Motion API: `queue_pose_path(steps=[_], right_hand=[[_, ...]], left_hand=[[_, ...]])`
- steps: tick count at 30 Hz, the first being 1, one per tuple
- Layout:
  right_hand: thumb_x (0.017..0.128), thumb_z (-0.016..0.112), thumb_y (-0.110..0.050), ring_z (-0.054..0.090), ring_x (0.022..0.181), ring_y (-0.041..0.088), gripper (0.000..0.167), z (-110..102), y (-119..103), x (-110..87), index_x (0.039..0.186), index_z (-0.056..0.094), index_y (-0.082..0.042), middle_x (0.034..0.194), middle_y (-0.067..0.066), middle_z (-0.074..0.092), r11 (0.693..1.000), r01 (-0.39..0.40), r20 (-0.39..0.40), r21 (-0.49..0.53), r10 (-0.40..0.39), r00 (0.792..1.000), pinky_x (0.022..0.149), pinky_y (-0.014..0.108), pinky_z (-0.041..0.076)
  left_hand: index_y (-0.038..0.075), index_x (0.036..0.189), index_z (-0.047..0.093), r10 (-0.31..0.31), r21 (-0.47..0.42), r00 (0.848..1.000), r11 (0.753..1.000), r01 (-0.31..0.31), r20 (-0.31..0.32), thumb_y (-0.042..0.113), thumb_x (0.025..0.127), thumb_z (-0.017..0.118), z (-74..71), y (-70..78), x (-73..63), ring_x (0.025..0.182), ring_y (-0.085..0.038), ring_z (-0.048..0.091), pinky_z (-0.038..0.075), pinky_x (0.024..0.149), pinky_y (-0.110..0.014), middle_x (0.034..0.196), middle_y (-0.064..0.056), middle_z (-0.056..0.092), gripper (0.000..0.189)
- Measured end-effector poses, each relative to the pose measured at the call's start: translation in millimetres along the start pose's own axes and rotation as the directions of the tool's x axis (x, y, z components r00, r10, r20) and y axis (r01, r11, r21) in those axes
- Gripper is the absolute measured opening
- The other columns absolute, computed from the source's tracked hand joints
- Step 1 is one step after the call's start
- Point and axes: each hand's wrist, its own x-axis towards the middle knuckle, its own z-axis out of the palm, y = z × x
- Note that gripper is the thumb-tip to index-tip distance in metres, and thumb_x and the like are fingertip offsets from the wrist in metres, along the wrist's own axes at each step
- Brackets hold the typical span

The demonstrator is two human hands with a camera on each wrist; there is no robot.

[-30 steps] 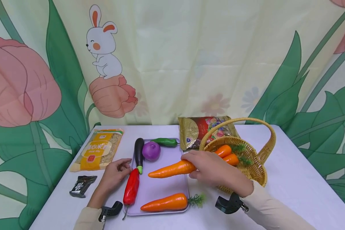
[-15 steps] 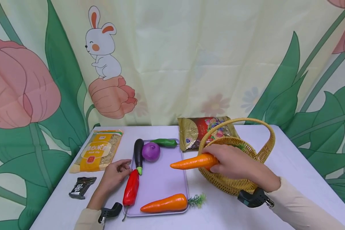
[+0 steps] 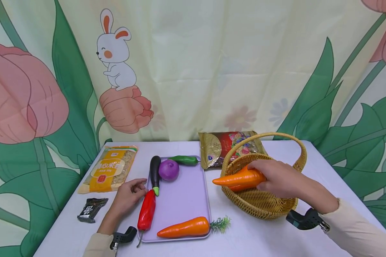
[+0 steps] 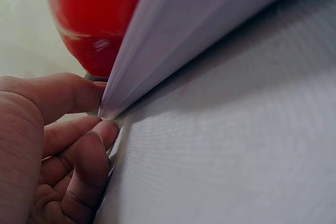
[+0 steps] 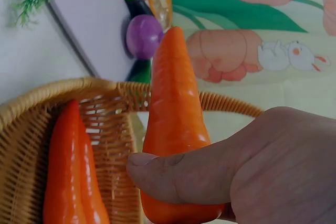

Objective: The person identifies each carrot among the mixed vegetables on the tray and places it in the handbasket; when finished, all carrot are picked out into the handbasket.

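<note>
Evidently, the lilac tray point(image 3: 184, 194) anchors the layout, so we read from its left. Beyond its left rim lie a yellow-labelled food bag point(image 3: 108, 170) and, nearer us, a black snack packet point(image 3: 92, 210). Our left hand point(image 3: 128, 195) lightly pinches the tray's left rim between thumb and curled fingers, probably to steady it. Inside that rim are the red chili point(image 3: 146, 210) and the eggplant point(image 3: 154, 173), with the onion point(image 3: 169, 169) against the eggplant; the green chili point(image 3: 184, 160) lines the far rim. These edge placements seem to leave the middle bare. One carrot point(image 3: 184, 228) follows the near rim, greens overhanging rightward.

Right of the tray, behind, sits a gold-and-red bag point(image 3: 223, 148); before it stands the wicker basket point(image 3: 263, 208). Above the basket our right hand point(image 3: 281, 178) closes around another carrot point(image 5: 176, 114) near its thick end, likely for control, tip towards the tray. More carrot point(image 5: 73, 177) lies inside.

Since a second ago, our right hand has carried its carrot rightward, off the tray; our left hand hasn't moved.
</note>
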Motion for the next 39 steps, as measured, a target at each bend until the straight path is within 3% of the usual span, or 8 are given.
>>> queue_pose_path(steps=[11, 19, 31, 39], right_hand=[[0.078, 0.085, -0.011, 0.057, 0.09, 0.019, 0.046, 5.8, 30.7, -8.0, 0.12, 0.066, -0.005, 0.105, 0.002, 0.066, 0.997, -0.041, 0.044, 0.066, 0.038, 0.998, 0.08, 0.042, 0.055], [0.075, 0.086, -0.007, 0.057, 0.088, 0.019, 0.046, 12.4, 48.9, -10.4, 0.117, 0.067, -0.005, 0.102, 0.002, 0.066, 0.997, -0.044, 0.05, 0.057, 0.042, 0.998, 0.078, 0.043, 0.056], [0.072, 0.083, 0.005, 0.056, 0.088, 0.02, 0.046, 28.3, 59.3, -8.7, 0.115, 0.068, -0.006, 0.103, 0.003, 0.065, 0.998, -0.046, 0.073, 0.039, 0.043, 0.996, 0.08, 0.045, 0.058], [0.071, 0.085, 0.003, 0.056, 0.085, 0.019, 0.046, 43.9, 63.4, -6.8, 0.113, 0.071, -0.008, 0.1, 0.001, 0.066, 0.999, -0.036, 0.089, 0.02, 0.034, 0.995, 0.077, 0.044, 0.057]], left_hand=[[0.005, 0.131, 0.066, -0.007, 0.005, 1.0, 1.0, 0.007, 0.004, 0.012, 0.09, 0.07, -0.8, 0.1, -0.8, 0.083, -0.021, 0.055, 0.053, 0.063, -0.022, 0.096, -0.007, 0.063, 0.042], [0.005, 0.131, 0.066, -0.006, 0.007, 1.0, 1.0, 0.006, 0.003, 0.012, 0.09, 0.07, -0.9, 0.7, -1.1, 0.083, -0.021, 0.054, 0.052, 0.063, -0.022, 0.096, -0.007, 0.063, 0.042], [0.005, 0.131, 0.066, -0.001, 0.005, 1.0, 1.0, 0.001, -0.001, 0.012, 0.09, 0.069, -0.5, 0.0, -1.3, 0.081, -0.021, 0.055, 0.053, 0.061, -0.023, 0.096, -0.007, 0.063, 0.041], [0.005, 0.131, 0.066, -0.003, 0.003, 1.0, 1.0, 0.003, 0.0, 0.012, 0.09, 0.069, -0.4, 0.7, -1.6, 0.082, -0.021, 0.055, 0.053, 0.062, -0.023, 0.096, -0.007, 0.063, 0.041]])
